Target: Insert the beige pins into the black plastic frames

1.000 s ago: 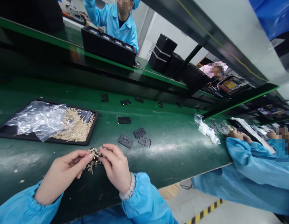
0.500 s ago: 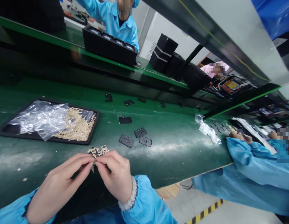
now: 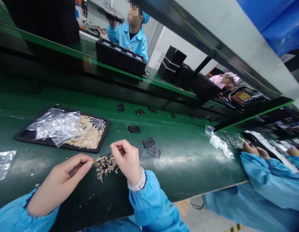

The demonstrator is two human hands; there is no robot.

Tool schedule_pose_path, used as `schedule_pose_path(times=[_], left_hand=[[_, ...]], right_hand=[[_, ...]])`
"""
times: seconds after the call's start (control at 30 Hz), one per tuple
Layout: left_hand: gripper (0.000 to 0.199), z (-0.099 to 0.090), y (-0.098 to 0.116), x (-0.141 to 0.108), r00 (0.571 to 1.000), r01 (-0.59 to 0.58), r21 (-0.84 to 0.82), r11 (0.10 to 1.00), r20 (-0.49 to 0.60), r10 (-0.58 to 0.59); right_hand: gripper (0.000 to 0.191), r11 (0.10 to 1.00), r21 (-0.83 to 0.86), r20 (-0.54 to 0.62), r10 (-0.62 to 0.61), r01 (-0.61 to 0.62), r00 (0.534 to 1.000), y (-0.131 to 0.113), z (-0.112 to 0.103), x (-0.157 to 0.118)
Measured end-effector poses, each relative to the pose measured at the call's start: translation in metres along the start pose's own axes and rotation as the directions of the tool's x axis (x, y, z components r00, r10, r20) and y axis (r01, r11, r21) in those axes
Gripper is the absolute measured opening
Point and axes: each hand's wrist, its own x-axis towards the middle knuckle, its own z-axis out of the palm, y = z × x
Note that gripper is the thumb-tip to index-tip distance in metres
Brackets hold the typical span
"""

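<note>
My left hand (image 3: 64,180) pinches a small yellow-and-dark strip (image 3: 96,162) between thumb and forefinger, at the left edge of a loose pile of small beige and black pieces (image 3: 106,167) on the green bench. On the pile's right side, my right hand (image 3: 126,158) is raised with thumb and forefinger pressed together; whatever it may hold is too small to make out. Flat black plates (image 3: 153,152) lie just beyond the right hand, one partly hidden behind it. More black plates (image 3: 134,129) are spread farther back.
A black tray (image 3: 97,149) at the left holds beige strips and clear plastic bags. Another bag (image 3: 4,164) lies at the far left. At the right are clear plastic (image 3: 219,141) and a co-worker's sleeves (image 3: 258,170). A shelf with black boxes (image 3: 120,59) runs along the back.
My hands, which met over the pile, are now apart; the right moved up and right. The strip now shows in my left fingers. The camera view has shifted slightly.
</note>
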Motion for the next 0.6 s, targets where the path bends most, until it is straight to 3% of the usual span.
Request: schedule_pose_path(times=[0.1, 0.2, 0.27, 0.33, 0.43, 0.5, 0.6], left_hand=[[0.038, -0.004, -0.006, 0.009, 0.987, 0.158, -0.115, 0.981, -0.016, -0.161], [0.04, -0.007, -0.017, 0.021, 0.98, 0.192, -0.146, 0.97, -0.018, -0.197], [0.042, -0.01, -0.022, 0.028, 0.975, 0.219, -0.139, 0.966, -0.016, -0.223], [0.042, -0.014, -0.022, 0.033, 0.968, 0.248, -0.131, 0.96, -0.009, -0.251], [0.039, -0.017, -0.015, 0.034, 0.968, 0.25, -0.122, 0.961, 0.014, -0.25], [0.038, -0.016, -0.01, 0.033, 0.973, 0.233, -0.114, 0.966, 0.022, -0.232], [0.037, -0.014, -0.007, 0.028, 0.981, 0.195, -0.101, 0.976, 0.032, -0.192]], right_hand=[[0.009, 0.981, -0.191, 0.203, 0.004, 0.036, 0.979, -0.002, 0.015, 0.035], [0.027, 0.939, -0.301, 0.389, -0.037, 0.165, 0.921, -0.005, 0.026, 0.053], [0.029, 0.935, -0.273, 0.381, -0.111, 0.227, 0.918, -0.007, 0.027, 0.049], [0.02, 0.93, -0.214, 0.296, -0.229, 0.298, 0.927, -0.01, 0.024, 0.035], [0.02, 0.875, -0.195, 0.216, -0.403, 0.444, 0.89, -0.012, 0.02, 0.011], [0.021, 0.836, -0.24, 0.21, -0.451, 0.493, 0.867, -0.012, 0.019, 0.001], [0.022, 0.828, -0.274, 0.212, -0.444, 0.489, 0.871, -0.009, 0.021, -0.004]])
